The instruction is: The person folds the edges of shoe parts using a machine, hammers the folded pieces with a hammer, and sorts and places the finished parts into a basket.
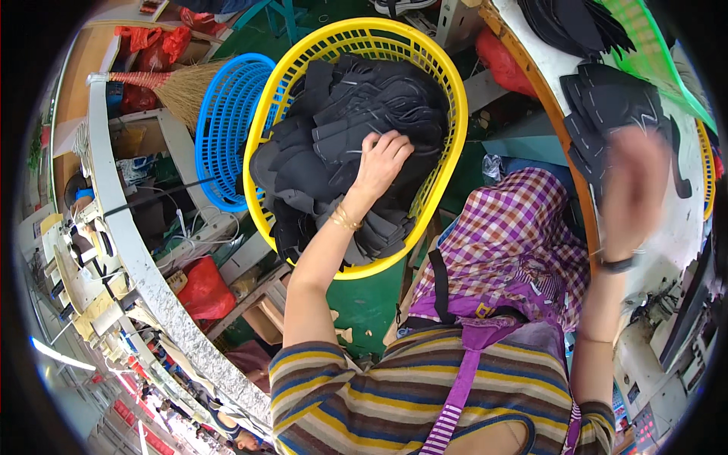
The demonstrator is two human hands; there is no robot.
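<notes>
My left hand (385,161) reaches into a yellow plastic basket (455,152) piled with black cut fabric pieces (303,163). Its fingers are curled together against the top of the pile; whatever lies under the fingertips is hidden. On the work table at the right, my right hand (637,186) is smeared by motion, so its fingers cannot be read. It is over or beside a stack of flat black pieces (610,98) with pale line marks along them.
A blue basket (227,136) stands left of the yellow one, near a straw broom (186,91). Further black pieces (572,26) and a green mesh basket (660,53) sit at the table's far end. A red plastic bag (205,290) lies under the left bench. Checked cloth covers my lap.
</notes>
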